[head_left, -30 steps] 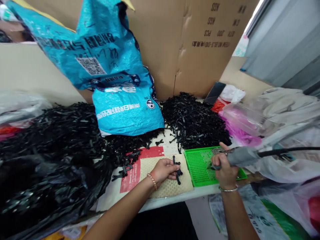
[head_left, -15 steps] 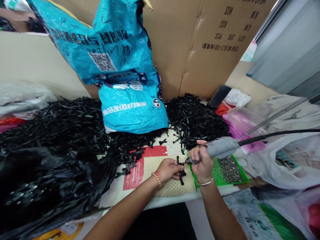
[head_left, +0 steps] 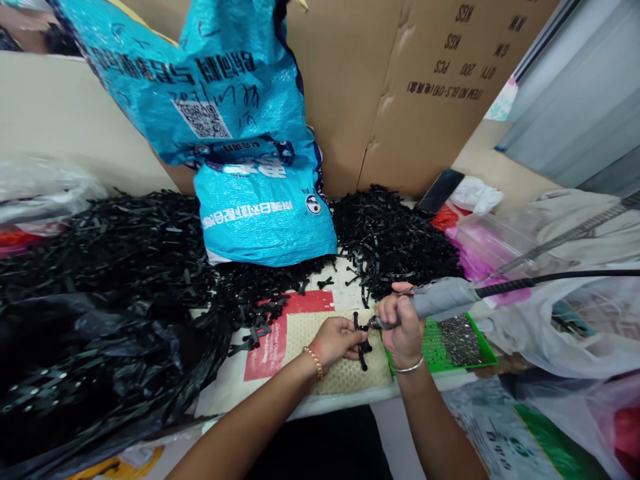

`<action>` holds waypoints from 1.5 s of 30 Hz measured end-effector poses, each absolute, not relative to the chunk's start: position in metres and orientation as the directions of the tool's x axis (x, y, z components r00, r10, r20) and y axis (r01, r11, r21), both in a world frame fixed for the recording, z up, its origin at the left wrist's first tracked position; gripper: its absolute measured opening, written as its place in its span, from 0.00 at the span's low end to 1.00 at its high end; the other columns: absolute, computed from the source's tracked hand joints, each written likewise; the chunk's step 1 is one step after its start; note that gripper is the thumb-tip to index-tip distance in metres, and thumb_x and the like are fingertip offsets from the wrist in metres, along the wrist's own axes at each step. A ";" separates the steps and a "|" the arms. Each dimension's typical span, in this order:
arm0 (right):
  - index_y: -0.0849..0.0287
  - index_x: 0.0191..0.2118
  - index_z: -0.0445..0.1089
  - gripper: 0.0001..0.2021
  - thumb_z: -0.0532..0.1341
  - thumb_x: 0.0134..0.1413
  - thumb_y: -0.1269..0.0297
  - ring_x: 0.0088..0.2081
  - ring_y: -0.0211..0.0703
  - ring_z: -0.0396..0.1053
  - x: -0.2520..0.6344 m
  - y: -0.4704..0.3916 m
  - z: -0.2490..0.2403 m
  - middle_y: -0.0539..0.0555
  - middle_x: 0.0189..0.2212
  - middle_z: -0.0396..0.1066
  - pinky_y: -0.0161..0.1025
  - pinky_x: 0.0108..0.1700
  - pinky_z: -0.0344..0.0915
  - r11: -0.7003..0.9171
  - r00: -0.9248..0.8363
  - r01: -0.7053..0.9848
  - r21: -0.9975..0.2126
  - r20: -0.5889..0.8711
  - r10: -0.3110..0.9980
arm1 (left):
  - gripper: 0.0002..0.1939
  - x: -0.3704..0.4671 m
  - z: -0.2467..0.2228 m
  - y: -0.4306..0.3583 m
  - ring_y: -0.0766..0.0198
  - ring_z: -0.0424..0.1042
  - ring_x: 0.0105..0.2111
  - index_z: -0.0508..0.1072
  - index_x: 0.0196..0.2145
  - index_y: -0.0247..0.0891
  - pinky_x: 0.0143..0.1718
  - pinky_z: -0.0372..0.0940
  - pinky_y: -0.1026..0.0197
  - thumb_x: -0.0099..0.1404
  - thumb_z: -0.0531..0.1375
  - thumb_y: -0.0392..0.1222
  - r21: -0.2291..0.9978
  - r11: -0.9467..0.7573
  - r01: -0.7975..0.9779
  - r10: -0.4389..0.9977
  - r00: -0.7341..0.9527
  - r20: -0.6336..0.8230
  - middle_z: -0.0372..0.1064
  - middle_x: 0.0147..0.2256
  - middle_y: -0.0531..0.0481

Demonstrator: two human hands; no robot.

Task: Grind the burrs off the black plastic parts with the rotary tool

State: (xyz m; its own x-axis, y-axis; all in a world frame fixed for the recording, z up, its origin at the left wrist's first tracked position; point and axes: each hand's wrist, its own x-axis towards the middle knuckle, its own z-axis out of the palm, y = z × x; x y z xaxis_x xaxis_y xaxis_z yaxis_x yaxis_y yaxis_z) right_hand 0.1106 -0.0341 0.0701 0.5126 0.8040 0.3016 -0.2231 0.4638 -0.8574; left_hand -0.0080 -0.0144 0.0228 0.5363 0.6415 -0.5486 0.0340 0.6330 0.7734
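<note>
Between thumb and fingers, my left hand [head_left: 343, 340] pinches a small black plastic part [head_left: 363, 359] above a beige honeycomb-patterned mat [head_left: 335, 381]. My right hand [head_left: 404, 327] is wrapped round a grey electric screwdriver [head_left: 435, 300], held nearly level with its tip pointing left. That tip meets the black part at my left fingertips; whether a screw sits there is too small to tell. Just right of the mat, partly behind my right hand, lies a green tray [head_left: 483, 363] with many small metal screws [head_left: 457, 340] heaped in its right side.
Heaps of similar black parts [head_left: 395, 240] spread behind the mat and to the left [head_left: 150, 233]. A blue woven bag [head_left: 270, 220] stands at the back before a cardboard sheet [head_left: 345, 100]. Black plastic bag [head_left: 185, 367] at left; the screwdriver's cable [head_left: 575, 277] runs right over plastic bags.
My right hand has moved the screwdriver slightly left, bringing its tip against the black part. My left hand keeps its place and grip. The view has shifted a little.
</note>
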 end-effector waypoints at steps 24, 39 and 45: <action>0.53 0.41 0.64 0.13 0.62 0.57 0.52 0.17 0.36 0.50 0.109 -0.037 0.061 0.41 0.15 0.50 0.36 0.22 0.56 0.473 0.461 -0.172 -0.864 0.354 0.814 | 0.18 -0.008 0.022 -0.015 0.70 0.68 0.19 0.69 0.24 0.32 0.22 0.69 0.68 0.50 0.73 0.44 0.781 0.623 0.041 0.642 0.542 -0.541 0.69 0.21 0.52; 0.54 0.37 0.62 0.11 0.62 0.58 0.54 0.16 0.35 0.49 0.118 -0.030 0.049 0.40 0.14 0.50 0.35 0.20 0.54 0.337 0.216 -0.250 -0.908 0.287 0.933 | 0.15 -0.006 0.021 -0.015 0.70 0.66 0.18 0.68 0.22 0.33 0.19 0.65 0.68 0.49 0.72 0.40 0.793 0.606 0.062 0.664 0.509 -0.548 0.66 0.18 0.54; 0.54 0.41 0.65 0.11 0.63 0.57 0.55 0.16 0.35 0.51 0.115 -0.030 0.051 0.41 0.15 0.52 0.35 0.21 0.56 0.349 0.190 -0.260 -0.900 0.307 0.933 | 0.16 -0.007 0.020 -0.015 0.70 0.67 0.18 0.68 0.23 0.32 0.20 0.66 0.68 0.49 0.72 0.41 0.790 0.612 0.035 0.671 0.506 -0.542 0.67 0.19 0.53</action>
